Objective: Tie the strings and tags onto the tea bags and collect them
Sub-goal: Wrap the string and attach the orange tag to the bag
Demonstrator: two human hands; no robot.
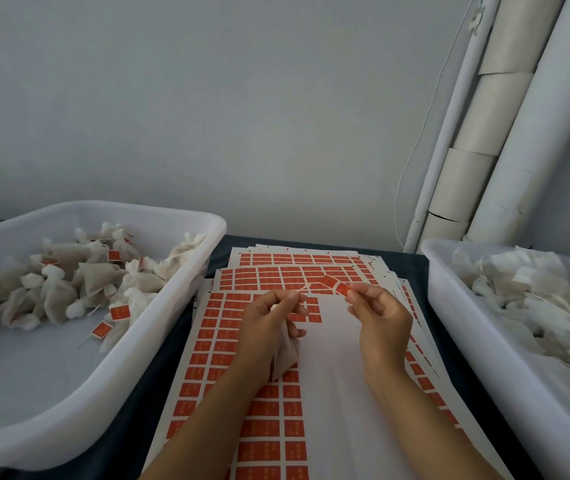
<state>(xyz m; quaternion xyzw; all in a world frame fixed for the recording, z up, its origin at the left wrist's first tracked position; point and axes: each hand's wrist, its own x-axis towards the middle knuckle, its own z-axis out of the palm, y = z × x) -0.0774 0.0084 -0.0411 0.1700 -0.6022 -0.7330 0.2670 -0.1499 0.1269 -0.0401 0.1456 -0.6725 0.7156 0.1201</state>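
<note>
My left hand [269, 317] grips a white tea bag [285, 356] that hangs below the palm, and its fingertips pinch a thin string [306, 287]. My right hand [379, 313] pinches a red tag [342, 289] at the string's other end. Both hands hover over a stack of sheets of red tags [214, 341] in the middle of the table. The left bin [110, 372] holds several tea bags with tags [69, 282]. Untagged tea bags [533, 292] fill the right bin [467, 327].
The sheets lie on a dark table cloth [131, 427] between the two white bins. Cardboard and white tubes [477, 161] lean against the grey wall at the back right, with a thin white cable [398, 202] beside them.
</note>
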